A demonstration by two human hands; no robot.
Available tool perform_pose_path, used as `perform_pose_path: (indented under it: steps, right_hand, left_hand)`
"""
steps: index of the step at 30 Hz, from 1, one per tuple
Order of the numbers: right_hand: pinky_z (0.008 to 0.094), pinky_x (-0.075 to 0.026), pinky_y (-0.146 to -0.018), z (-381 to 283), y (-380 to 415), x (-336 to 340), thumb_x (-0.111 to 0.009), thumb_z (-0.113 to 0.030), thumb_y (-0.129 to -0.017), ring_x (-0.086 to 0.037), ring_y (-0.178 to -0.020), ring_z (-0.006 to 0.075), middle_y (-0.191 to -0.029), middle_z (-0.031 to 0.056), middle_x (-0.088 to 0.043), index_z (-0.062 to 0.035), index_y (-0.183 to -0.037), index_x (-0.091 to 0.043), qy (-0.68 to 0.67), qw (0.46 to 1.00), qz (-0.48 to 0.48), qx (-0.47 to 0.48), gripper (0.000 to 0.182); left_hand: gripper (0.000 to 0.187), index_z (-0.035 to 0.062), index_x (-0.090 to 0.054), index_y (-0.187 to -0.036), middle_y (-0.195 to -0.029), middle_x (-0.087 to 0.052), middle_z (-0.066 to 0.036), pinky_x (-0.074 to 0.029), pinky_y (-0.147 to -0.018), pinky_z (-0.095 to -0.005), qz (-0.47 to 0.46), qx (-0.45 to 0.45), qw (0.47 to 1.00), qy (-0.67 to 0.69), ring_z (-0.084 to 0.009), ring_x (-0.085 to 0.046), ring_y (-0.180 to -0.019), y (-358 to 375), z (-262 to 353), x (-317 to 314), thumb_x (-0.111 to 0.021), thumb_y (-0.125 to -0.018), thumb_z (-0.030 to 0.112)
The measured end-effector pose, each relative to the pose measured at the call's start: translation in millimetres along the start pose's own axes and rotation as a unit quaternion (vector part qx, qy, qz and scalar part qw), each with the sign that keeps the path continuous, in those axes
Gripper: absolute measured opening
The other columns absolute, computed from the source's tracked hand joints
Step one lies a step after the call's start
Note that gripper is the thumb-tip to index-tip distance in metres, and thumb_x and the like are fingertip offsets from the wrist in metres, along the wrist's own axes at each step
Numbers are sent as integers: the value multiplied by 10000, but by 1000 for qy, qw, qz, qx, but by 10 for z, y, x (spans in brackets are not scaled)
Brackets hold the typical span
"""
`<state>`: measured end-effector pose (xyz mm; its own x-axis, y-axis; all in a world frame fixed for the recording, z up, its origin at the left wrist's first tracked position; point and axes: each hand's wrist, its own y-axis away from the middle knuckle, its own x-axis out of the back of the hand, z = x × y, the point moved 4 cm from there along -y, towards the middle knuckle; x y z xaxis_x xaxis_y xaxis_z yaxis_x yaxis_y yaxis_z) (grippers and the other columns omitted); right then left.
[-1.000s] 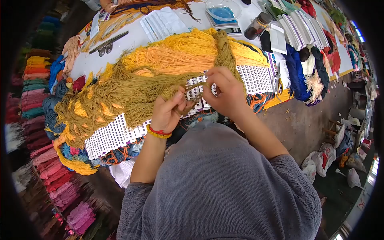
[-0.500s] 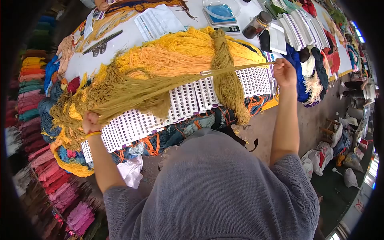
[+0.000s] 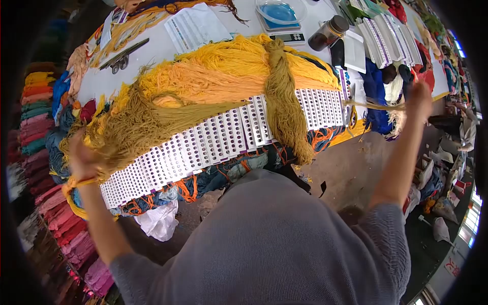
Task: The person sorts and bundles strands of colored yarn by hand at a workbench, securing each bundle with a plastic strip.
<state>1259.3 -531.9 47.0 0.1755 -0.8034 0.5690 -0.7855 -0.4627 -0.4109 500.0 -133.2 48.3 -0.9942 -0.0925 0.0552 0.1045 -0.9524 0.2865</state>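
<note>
My right hand [image 3: 420,103], blurred by motion, is closed on a thin olive yarn strand [image 3: 378,105] whose loose end trails left, apart from the main bundle. At the far left, my left hand [image 3: 84,156] is closed at the near end of an olive yarn bundle [image 3: 152,124]; its fingers are smeared. That bundle tapers to a point over white cards with rows of round holes [image 3: 203,140]. A tied olive hank [image 3: 282,96] hangs across the cards. Yellow yarn [image 3: 218,58] and peach yarn [image 3: 208,81] lie behind.
Scissors [image 3: 122,56], a printed sheet [image 3: 195,28], a digital scale [image 3: 288,38] with a clear dish, and a dark jar [image 3: 329,33] stand farther back. More card stacks [image 3: 389,38] lie at right. Coloured yarn piles [image 3: 46,168] fill the left side. A white bag [image 3: 158,221] hangs below the table edge.
My hands have moved apart, the right one outward to the right, the left slightly left. The stretched olive yarn has parted, leaving a strand in my right hand and the bundle at left.
</note>
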Motion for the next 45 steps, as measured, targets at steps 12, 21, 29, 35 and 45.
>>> perform_pose_path:
  steps: [12, 21, 29, 35, 45]
  right_hand:
    - [398, -444, -642, -988, 2522, -3357, -507, -187, -804, -559, -732, 326, -781, 151, -582, -32, -830, -543, -35, 906, -420, 29, 161]
    - [375, -476, -596, -1039, 2505, -3361, -478, -111, -781, -582, -691, 291, -760, 115, -578, -57, -834, -509, 26, 893, -417, 166, 82]
    - [389, -468, -573, -1168, 2442, -3374, -472, -58, -761, -590, -696, 312, -781, 156, -583, -44, -873, -389, 153, 825, -523, 149, 141]
    - [368, -478, -480, -1233, 2434, -3377, -467, -122, -780, -603, -583, 272, -675, 122, -588, -48, -819, -432, 174, 826, -483, 231, 91]
    - [434, -458, -680, -1119, 2386, -3287, -518, -236, -794, -574, -785, 350, -822, 192, -590, -38, -985, -452, 73, 847, -521, -68, 284]
  left_hand:
    - [231, -27, -574, -893, -782, -620, -84, -446, -492, -217, -355, 170, 900, -186, -166, -617, -662, 977, -2563, -3069, -524, -815, 183]
    - [154, 22, -610, -713, -638, -591, -144, -442, -571, -339, -338, 14, 873, -351, -257, -571, -577, 977, -2598, -3335, -543, -687, 158]
    - [114, -32, -604, -755, -584, -559, -56, -381, -438, -248, -314, 80, 925, -200, -126, -505, -481, 953, -2766, -3370, -515, -718, 28]
    - [101, -24, -611, -747, -574, -540, -25, -356, -427, -238, -310, 114, 940, -80, -97, -470, -470, 1040, -2763, -3355, -525, -749, 28]
    - [239, -17, -589, -745, -702, -593, -201, -461, -597, -368, -298, -94, 860, -403, -317, -583, -647, 879, -2488, -3238, -567, -715, 219]
